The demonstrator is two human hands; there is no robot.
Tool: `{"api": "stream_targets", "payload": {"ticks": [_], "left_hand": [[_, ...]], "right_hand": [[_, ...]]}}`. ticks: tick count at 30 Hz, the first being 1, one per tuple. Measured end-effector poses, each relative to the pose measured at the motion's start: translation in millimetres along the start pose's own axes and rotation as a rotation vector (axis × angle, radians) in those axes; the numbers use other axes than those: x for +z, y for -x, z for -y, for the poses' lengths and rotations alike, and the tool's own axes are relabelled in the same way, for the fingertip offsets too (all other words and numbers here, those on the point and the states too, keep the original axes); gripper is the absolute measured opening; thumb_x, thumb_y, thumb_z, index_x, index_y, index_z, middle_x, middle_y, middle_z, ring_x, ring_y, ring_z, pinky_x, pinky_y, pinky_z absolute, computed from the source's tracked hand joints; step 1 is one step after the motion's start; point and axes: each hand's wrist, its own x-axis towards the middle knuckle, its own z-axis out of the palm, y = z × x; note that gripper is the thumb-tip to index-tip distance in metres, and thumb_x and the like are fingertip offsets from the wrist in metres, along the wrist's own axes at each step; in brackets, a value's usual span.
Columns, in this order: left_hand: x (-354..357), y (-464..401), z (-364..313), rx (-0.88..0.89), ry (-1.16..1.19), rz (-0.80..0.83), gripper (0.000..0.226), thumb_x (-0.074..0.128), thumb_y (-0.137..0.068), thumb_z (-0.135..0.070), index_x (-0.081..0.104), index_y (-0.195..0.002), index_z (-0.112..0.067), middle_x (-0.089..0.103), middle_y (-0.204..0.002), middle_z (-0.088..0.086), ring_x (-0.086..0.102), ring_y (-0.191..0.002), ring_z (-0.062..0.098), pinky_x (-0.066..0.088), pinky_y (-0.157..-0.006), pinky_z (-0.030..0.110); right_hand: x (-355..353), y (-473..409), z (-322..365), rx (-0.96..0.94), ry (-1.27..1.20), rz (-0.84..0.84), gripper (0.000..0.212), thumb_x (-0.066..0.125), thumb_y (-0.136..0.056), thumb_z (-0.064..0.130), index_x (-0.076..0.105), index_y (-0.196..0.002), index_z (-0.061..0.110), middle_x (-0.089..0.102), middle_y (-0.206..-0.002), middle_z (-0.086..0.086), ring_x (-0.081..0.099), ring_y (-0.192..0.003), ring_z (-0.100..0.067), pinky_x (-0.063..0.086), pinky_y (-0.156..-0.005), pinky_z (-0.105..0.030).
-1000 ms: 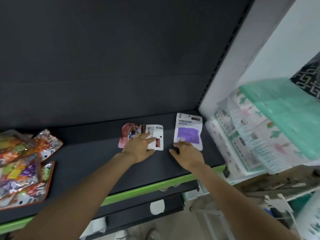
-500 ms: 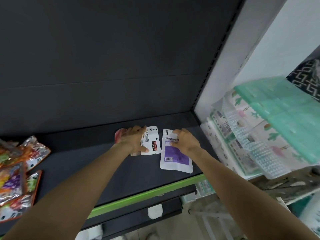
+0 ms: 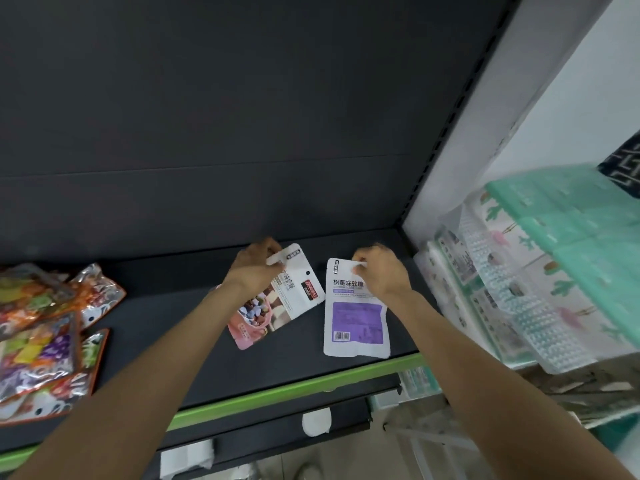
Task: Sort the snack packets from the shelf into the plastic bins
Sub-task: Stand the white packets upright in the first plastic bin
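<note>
One dark shelf (image 3: 173,327), green front edge. Pile of shiny packets (image 3: 45,337) at its left end, count unclear. Two packets mid-shelf: pink-white packet (image 3: 277,306) pinched at top by left hand (image 3: 254,268), purple-white packet (image 3: 356,317) pinched by right hand (image 3: 381,271). Both tops lifted since 0.5 s ago.
</note>
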Motion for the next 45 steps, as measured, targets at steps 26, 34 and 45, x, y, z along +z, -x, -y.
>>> {"api": "stream_targets", "payload": {"ticks": [26, 34, 45], "left_hand": [[-277.1, 290.8, 197.9, -0.001, 0.056, -1.046, 0.010, 0.056, -0.094, -0.018, 0.061, -0.087, -0.014, 0.065, -0.074, -0.002, 0.058, -0.067, 0.014, 0.039, -0.058, 0.026], [-364.4, 389.7, 316.7, -0.136, 0.012, -1.114, 0.011, 0.056, -0.094, -0.019, 0.062, -0.092, -0.009, 0.062, -0.079, 0.003, 0.059, -0.075, 0.024, 0.038, -0.064, 0.028], [-464.5, 440.5, 448.6, -0.324, 0.082, -1.221, 0.018, 0.054, -0.096, -0.027, 0.062, -0.106, -0.015, 0.065, -0.098, 0.000, 0.060, -0.074, 0.018, 0.053, -0.072, 0.036]], "right_hand": [[16.3, 154.1, 414.6, -0.675, -0.216, -0.122, 0.010, 0.058, -0.093, 0.025, 0.067, -0.093, 0.022, 0.064, -0.096, 0.002, 0.060, -0.090, -0.018, 0.049, -0.074, -0.035], [77.8, 225.1, 564.1, -0.733, -0.267, -0.136, 0.011, 0.060, -0.092, 0.028, 0.070, -0.093, 0.024, 0.070, -0.093, 0.005, 0.062, -0.090, -0.017, 0.044, -0.068, -0.029], [149.3, 253.9, 746.6, -0.874, -0.276, -0.088, 0.011, 0.058, -0.093, 0.028, 0.068, -0.091, 0.022, 0.069, -0.090, 0.004, 0.062, -0.087, -0.018, 0.040, -0.066, -0.027]]}}
